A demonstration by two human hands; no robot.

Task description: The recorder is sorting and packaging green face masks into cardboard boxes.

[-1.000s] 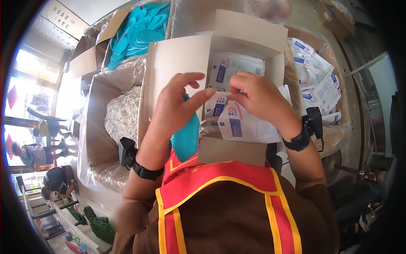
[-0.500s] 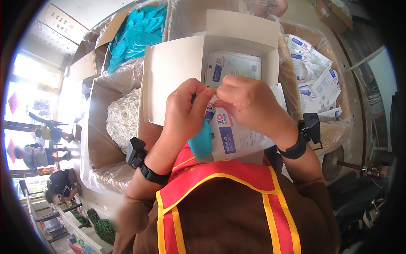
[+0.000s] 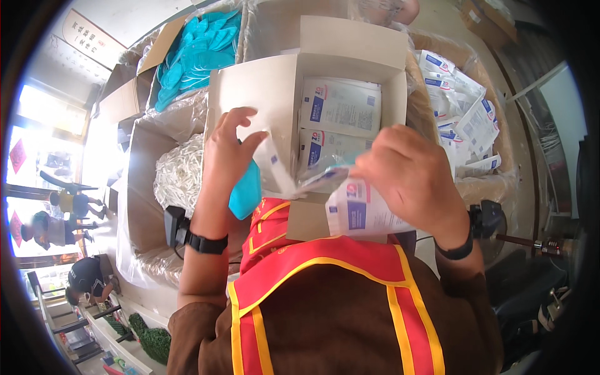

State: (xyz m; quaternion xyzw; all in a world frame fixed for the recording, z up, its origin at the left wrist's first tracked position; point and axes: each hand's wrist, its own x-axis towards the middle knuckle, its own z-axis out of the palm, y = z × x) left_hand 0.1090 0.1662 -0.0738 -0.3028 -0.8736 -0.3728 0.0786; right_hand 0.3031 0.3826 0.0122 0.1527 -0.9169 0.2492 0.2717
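My left hand (image 3: 232,147) is raised left of the box's middle, thumb and forefinger apart. A teal cup-shaped face mask (image 3: 245,192) hangs under its palm, apparently held by the other fingers, which are partly hidden. My right hand (image 3: 409,178) is closed on a white printed pouch (image 3: 356,209) with blue and pink marks. A blurred white strip of packaging (image 3: 275,164) stretches from near my left thumb towards the right hand. In front of me, an open carton (image 3: 253,81) holds flat white pouches (image 3: 342,106) in two stacks.
Teal masks (image 3: 200,56) fill a box at the far left. Below it, a plastic-lined box holds a heap of white strips (image 3: 179,172). On the right, another lined box contains many loose white pouches (image 3: 465,119). People (image 3: 94,278) are at the left edge.
My hands were pinched together over the pouches and have now moved apart. The left went left with the teal mask, the right went right and down with the pouch. The lower stack is now uncovered.
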